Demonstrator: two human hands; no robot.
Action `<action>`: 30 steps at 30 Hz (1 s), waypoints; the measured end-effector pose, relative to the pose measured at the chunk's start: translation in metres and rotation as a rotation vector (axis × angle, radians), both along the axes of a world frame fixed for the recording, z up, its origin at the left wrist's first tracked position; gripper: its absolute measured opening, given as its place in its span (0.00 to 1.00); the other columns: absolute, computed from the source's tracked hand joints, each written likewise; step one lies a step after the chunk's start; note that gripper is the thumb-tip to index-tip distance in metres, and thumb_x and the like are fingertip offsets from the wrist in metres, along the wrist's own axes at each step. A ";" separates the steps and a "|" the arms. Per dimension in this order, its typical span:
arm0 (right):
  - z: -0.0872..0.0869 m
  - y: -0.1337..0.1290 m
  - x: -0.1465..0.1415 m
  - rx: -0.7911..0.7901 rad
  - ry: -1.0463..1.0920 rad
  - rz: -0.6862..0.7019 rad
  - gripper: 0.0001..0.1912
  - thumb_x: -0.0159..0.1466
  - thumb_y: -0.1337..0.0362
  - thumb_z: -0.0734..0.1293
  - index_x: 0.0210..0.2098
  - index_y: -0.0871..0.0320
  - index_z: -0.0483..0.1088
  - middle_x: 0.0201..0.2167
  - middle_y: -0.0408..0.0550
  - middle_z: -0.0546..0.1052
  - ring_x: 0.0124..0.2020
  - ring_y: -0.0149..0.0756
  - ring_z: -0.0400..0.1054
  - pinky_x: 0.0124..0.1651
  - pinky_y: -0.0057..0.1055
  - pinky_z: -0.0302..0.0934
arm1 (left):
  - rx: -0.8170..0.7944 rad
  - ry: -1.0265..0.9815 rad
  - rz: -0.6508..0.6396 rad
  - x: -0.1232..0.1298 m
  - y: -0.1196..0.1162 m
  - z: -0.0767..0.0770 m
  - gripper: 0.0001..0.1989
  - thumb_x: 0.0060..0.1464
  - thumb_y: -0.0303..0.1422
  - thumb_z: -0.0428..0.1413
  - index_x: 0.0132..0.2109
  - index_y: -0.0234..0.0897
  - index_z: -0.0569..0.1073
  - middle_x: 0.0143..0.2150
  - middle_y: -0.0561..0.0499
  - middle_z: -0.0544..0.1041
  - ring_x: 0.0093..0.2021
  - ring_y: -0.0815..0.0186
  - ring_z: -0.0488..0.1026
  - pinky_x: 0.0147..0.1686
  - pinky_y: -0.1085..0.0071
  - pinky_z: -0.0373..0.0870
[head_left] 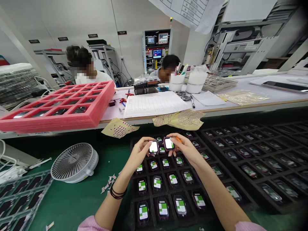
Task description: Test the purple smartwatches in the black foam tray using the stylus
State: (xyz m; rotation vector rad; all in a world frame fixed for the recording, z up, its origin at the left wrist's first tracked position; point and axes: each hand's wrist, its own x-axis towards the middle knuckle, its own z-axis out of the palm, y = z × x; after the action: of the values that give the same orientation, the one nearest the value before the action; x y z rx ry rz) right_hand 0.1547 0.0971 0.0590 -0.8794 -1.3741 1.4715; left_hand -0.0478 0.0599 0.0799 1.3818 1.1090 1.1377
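Observation:
My left hand (143,147) pinches a smartwatch body (153,147) whose screen glows white with a small green patch. Beside it, my right hand (181,145) grips another smartwatch body (169,143) with a similarly lit screen. An orange, pen-like thing (178,139) shows at the right hand's fingers. Both watches are held up over a black foam tray (149,196). In its compartments lie several more watch bodies (173,179), their screens showing green and white blocks.
Another dark tray (240,166) of watches lies to the right. A round grey fan (74,162) stands left on the green mat. The shelf ahead bears a pink foam tray (96,112), papers (154,104) and white cups (196,81). Two people sit beyond it.

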 end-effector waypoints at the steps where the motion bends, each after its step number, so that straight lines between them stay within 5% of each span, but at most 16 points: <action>1: 0.002 -0.001 0.000 -0.003 -0.007 -0.015 0.18 0.59 0.50 0.68 0.40 0.58 0.68 0.20 0.40 0.70 0.17 0.35 0.71 0.18 0.27 0.59 | -0.003 0.005 0.003 0.000 0.000 0.000 0.15 0.56 0.42 0.53 0.43 0.34 0.71 0.28 0.53 0.72 0.25 0.70 0.68 0.25 0.75 0.63; 8: 0.010 -0.006 0.000 -0.014 -0.037 -0.043 0.16 0.57 0.51 0.69 0.37 0.58 0.69 0.21 0.38 0.69 0.15 0.31 0.68 0.17 0.26 0.57 | -0.029 0.018 -0.040 0.001 0.000 -0.002 0.17 0.54 0.45 0.56 0.41 0.36 0.69 0.33 0.51 0.74 0.28 0.69 0.69 0.24 0.76 0.63; 14: 0.009 -0.007 0.002 -0.003 -0.006 0.028 0.16 0.58 0.57 0.70 0.43 0.56 0.67 0.31 0.41 0.71 0.22 0.32 0.73 0.19 0.25 0.58 | 0.006 0.039 -0.087 0.000 0.001 -0.007 0.16 0.54 0.42 0.56 0.46 0.36 0.67 0.41 0.48 0.74 0.32 0.69 0.69 0.26 0.76 0.63; 21: 0.012 -0.008 0.003 0.021 -0.025 0.078 0.22 0.53 0.62 0.74 0.45 0.55 0.65 0.37 0.46 0.72 0.27 0.34 0.74 0.19 0.25 0.59 | -0.001 0.051 -0.064 -0.001 0.002 -0.005 0.15 0.58 0.43 0.51 0.45 0.36 0.69 0.32 0.52 0.72 0.28 0.70 0.68 0.26 0.74 0.63; 30: 0.007 -0.004 0.003 -0.010 -0.037 -0.078 0.17 0.55 0.52 0.71 0.37 0.57 0.70 0.21 0.39 0.70 0.14 0.29 0.66 0.15 0.24 0.54 | -0.003 0.056 -0.076 0.001 0.003 -0.007 0.16 0.58 0.43 0.51 0.47 0.36 0.67 0.34 0.51 0.73 0.28 0.69 0.68 0.26 0.74 0.63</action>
State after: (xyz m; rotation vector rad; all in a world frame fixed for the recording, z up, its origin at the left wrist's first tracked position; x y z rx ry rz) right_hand 0.1573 0.0935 0.0663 -0.9603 -1.3454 1.4097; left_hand -0.0472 0.0625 0.0731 1.4491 1.0874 1.0483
